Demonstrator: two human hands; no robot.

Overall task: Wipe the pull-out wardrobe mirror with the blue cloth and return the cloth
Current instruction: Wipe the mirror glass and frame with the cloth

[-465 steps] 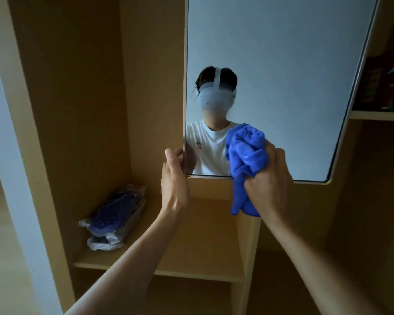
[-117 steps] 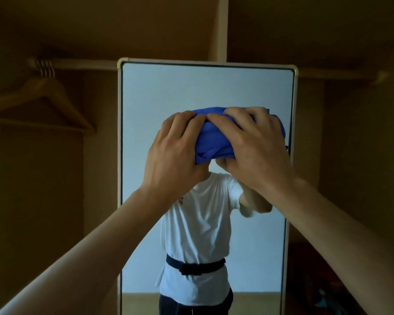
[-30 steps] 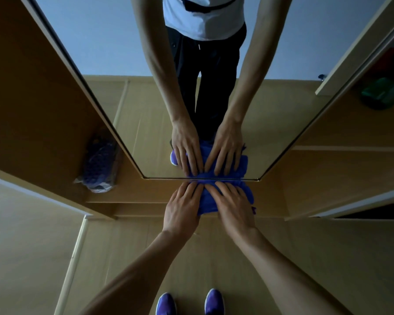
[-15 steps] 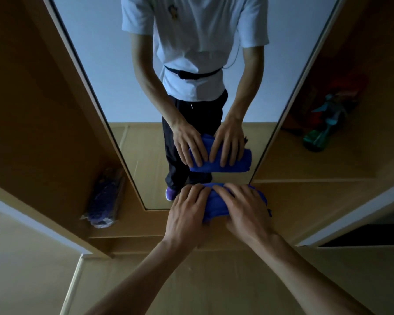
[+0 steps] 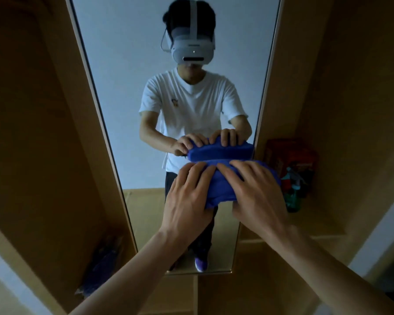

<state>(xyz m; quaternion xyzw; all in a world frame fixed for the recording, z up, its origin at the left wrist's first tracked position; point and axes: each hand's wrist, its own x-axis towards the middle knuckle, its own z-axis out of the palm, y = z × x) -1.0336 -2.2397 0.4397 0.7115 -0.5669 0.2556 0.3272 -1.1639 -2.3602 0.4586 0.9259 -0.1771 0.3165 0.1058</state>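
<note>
Mid-wipe. Left hand (image 5: 188,201) and right hand (image 5: 257,192) side by side, fingers flat, pressing bunched blue cloth (image 5: 218,185) against mirror (image 5: 132,87). Cloth return not yet done.

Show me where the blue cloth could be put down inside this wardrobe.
Bare wood shows on the right shelf, in front of the red box and green bottle; its back corner is crowded. The lower left shelf holds a plastic-wrapped bundle. Both hands, left hand and right hand, press the blue cloth to the mirror.
</note>
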